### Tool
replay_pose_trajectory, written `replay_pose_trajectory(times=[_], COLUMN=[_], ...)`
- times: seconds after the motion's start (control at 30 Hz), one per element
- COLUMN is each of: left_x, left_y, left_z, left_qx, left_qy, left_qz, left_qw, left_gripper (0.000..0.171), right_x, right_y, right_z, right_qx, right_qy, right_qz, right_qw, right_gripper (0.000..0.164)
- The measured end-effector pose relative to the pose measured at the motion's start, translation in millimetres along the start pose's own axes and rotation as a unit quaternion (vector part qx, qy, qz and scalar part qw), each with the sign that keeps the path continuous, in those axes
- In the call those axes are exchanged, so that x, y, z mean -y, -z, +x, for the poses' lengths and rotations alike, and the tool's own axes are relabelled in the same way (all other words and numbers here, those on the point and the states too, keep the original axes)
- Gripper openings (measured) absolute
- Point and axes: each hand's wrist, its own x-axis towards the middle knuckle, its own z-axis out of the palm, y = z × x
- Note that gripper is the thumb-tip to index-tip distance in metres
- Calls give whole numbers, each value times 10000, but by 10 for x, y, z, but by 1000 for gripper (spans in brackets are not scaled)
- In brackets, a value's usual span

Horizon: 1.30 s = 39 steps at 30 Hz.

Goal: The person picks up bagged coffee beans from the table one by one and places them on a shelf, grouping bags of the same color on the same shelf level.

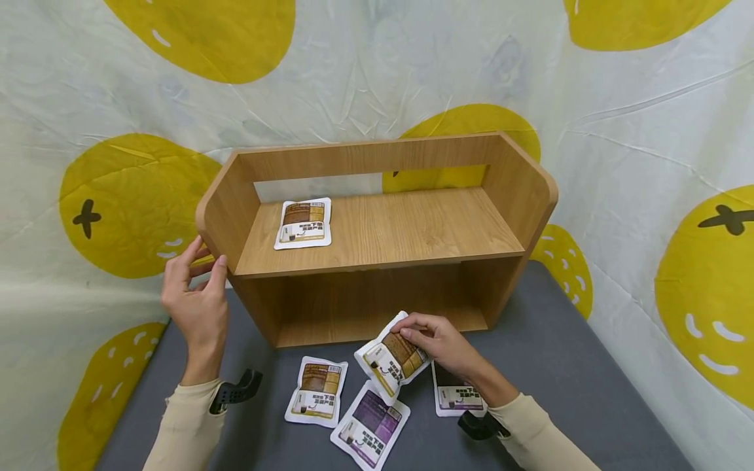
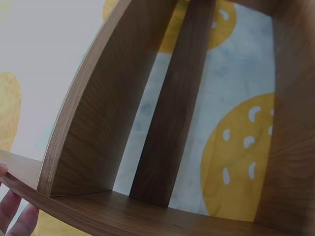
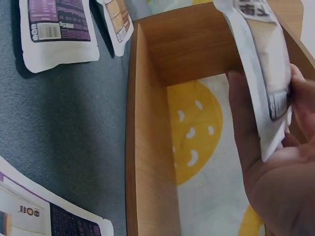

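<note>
My right hand (image 1: 442,340) pinches a white food pouch with a brown and yellow label (image 1: 393,356) by its upper right side, tilted in front of the shelf's lower compartment. In the right wrist view the same pouch (image 3: 263,69) is seen edge-on between thumb and fingers. My left hand (image 1: 197,307) holds the left side panel of the wooden shelf (image 1: 377,229); its fingertips (image 2: 24,221) show at the board's edge in the left wrist view. One brown-labelled pouch (image 1: 305,224) lies at the left of the upper shelf board.
On the grey table (image 1: 565,392) lie another brown-labelled pouch (image 1: 317,391), a purple-labelled pouch (image 1: 370,428) and a second purple-labelled pouch (image 1: 456,396) partly behind my right forearm. A white sheet with yellow shapes (image 1: 365,78) hangs behind the shelf.
</note>
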Motion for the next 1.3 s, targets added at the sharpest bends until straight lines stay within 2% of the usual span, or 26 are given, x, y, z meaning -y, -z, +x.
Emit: replay_pose_trajectory(times=[0.1,0.2,0.27,0.4,0.5,0.57,0.73,0.83,0.93,1.07,1.2,1.3], left_x=[3,3,6,23,37,43,-23,-127,-229,-309,-295,-208], left_y=[3,2,0,-13,-19,-19,-21,-29,-18,-9,-25,-37], left_z=[-3,-4,-2,3,6,7,-4,-22,-37,-45,-45,-38], left_qx=[25,35,36,-42,-102,-110,-102,-131,-58,13,-54,-112], left_qy=[-47,-44,-53,-1,27,19,38,111,51,-26,96,181], left_qz=[-24,-53,-44,-40,-54,-50,18,23,37,30,5,30], left_qw=[10000,10000,10000,10000,9999,9999,9999,9999,10000,10000,9999,9998], left_gripper=[42,42,42,43,44,44,43,42,42,42,42,42], right_x=[22,63,107,215,287,321,389,436,486,561,643,731], right_y=[15,44,65,86,95,101,122,129,135,160,196,206], right_z=[-8,-9,-2,14,28,42,75,89,106,146,200,233], right_qx=[407,860,962,544,194,170,490,662,765,737,486,208], right_qy=[-163,-46,92,205,267,395,677,595,499,455,451,333], right_qz=[344,495,392,28,-142,-245,-452,-362,-185,-77,177,474], right_qw=[9984,9951,9946,9983,9994,9988,9955,9954,9956,9962,9976,9981], right_gripper=[33,51,57,59,53,44,25,24,26,29,29,28])
